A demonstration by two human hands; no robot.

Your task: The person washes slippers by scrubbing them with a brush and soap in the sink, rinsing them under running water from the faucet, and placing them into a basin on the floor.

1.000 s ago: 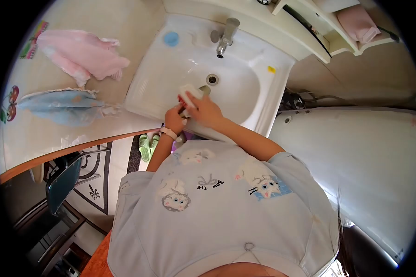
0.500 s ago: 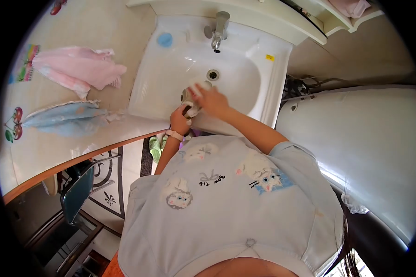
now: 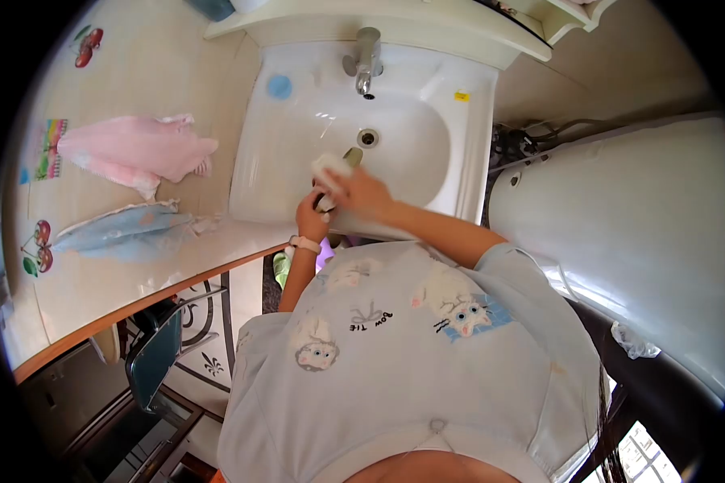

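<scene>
Over the near edge of the white sink, a small shoe (image 3: 353, 156) with an olive-green end and a dark opening is partly covered by my hands. My left hand (image 3: 311, 216) is closed around the shoe at its dark opening. Across the shoe lies my right hand (image 3: 364, 195), smeared by motion, its fingers closed on a white, cloth-like piece (image 3: 329, 167). That piece is blurred, so its exact kind is unclear. The olive end points toward the drain (image 3: 367, 138).
The sink (image 3: 254, 161) has a chrome faucet (image 3: 367, 60) at its back. Left of it, a pink cloth (image 3: 137, 149) and a blue cloth (image 3: 125, 231) lie on the counter (image 3: 72, 314). A white appliance-like surface (image 3: 620, 209) stands at right. A chair (image 3: 155, 358) is below the counter.
The view has shifted slightly. My right hand has moved along the shoe, and the white piece now shows beyond its fingers. My left hand keeps its grip.
</scene>
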